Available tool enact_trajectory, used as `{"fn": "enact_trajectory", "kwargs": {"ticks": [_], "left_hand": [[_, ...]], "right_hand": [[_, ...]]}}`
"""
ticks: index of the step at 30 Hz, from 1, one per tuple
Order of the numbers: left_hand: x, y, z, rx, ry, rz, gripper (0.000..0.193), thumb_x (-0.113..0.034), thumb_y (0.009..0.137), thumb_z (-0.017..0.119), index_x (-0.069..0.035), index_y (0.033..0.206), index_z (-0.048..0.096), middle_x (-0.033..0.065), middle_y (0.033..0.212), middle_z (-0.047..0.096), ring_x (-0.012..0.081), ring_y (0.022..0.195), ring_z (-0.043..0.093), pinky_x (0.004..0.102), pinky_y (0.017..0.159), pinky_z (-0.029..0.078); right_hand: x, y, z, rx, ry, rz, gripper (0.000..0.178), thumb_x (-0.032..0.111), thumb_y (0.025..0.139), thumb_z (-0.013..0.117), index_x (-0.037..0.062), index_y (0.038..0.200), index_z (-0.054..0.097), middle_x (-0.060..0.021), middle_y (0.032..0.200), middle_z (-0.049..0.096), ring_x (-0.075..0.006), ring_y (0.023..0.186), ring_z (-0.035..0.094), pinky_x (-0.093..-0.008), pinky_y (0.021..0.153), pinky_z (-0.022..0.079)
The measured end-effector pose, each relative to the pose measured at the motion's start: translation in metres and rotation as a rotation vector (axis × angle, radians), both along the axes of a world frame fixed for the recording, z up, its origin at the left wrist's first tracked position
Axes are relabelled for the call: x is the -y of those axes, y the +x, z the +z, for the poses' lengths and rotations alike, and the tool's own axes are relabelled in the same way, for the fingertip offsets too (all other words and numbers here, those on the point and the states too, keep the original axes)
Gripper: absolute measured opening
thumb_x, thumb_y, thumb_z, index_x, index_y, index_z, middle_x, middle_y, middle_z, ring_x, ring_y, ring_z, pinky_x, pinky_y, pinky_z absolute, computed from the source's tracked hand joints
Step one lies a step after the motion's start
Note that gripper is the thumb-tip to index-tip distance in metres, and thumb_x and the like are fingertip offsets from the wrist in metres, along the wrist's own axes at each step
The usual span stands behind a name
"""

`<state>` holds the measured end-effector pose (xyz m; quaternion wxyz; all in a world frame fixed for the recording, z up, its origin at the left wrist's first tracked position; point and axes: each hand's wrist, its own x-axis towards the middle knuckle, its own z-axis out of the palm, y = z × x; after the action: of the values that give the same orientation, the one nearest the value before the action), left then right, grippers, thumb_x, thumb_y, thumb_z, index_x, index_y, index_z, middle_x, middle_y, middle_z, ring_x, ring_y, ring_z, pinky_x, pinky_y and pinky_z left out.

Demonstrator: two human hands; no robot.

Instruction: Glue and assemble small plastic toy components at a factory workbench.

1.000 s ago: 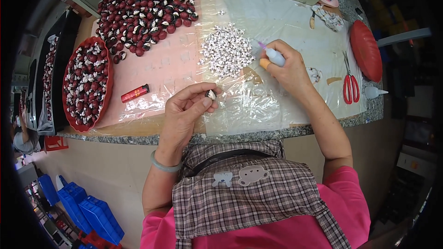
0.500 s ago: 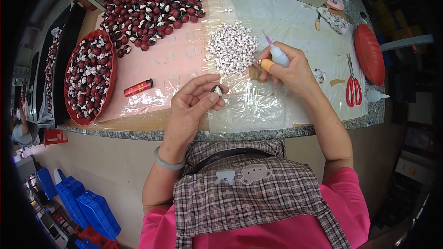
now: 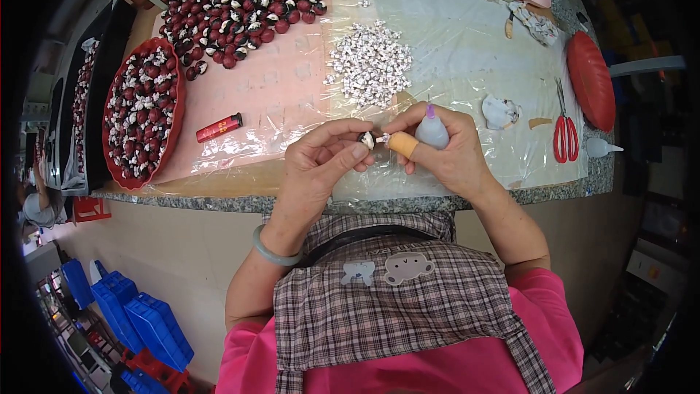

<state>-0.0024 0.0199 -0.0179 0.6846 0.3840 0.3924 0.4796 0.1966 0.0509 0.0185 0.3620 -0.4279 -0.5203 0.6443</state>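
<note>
My left hand (image 3: pixel 315 162) pinches a small black-and-white figure piece (image 3: pixel 367 140) between thumb and fingertips. Close against it, my right hand (image 3: pixel 456 159) holds a tiny white piece (image 3: pixel 383 138) at the tips of its thumb and finger. A yellow-orange cover (image 3: pixel 402 144) wraps the digit of that hand nearest the piece. The same hand also keeps a translucent squeeze bottle (image 3: pixel 432 133) with a purple nozzle, tip pointing up and away. Whether the two small pieces touch is hard to make out. Just beyond both hands lies a heap of small white pieces (image 3: pixel 370 64).
Many dark red, black and white balls (image 3: pixel 233 11) cover the far left. A red scalloped tray (image 3: pixel 179 106) of such balls and white pieces stands at left, near a red lighter (image 3: pixel 219 128). Red-handled scissors (image 3: pixel 565 138), another squeeze bottle (image 3: pixel 599 148) and a red dish (image 3: pixel 589 80) lie right.
My right hand has come left and nearer to me, bringing the tiny white piece to the one in my left hand. The bottle's nozzle has swung upright. My left hand moved slightly right.
</note>
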Motion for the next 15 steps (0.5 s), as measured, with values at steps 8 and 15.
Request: {"fn": "enact_trajectory", "kwargs": {"ticks": [8,15], "left_hand": [[0.003,0.003,0.006,-0.08,0.014,-0.003,0.026,-0.004,0.09,0.061,0.002,0.115,0.061,0.0064,0.093,0.066,0.0114,0.082,0.064,0.0235,0.074,0.052],[0.002,0.006,0.009,-0.125,0.137,0.055,0.025,0.004,0.086,0.062,0.003,0.111,0.064,0.0086,0.098,0.062,0.0135,0.083,0.065,0.0233,0.074,0.055]], "right_hand": [[0.004,0.001,-0.004,0.216,0.193,0.047,0.012,-0.003,0.084,0.065,-0.0022,0.096,0.067,-0.0066,0.089,0.066,-0.0079,0.068,0.061,-0.0212,0.054,0.05],[0.005,-0.004,-0.016,0.276,0.548,0.015,0.021,-0.01,0.076,0.065,-0.0015,0.095,0.067,-0.0094,0.089,0.066,-0.0107,0.068,0.062,-0.0218,0.055,0.05]]}}
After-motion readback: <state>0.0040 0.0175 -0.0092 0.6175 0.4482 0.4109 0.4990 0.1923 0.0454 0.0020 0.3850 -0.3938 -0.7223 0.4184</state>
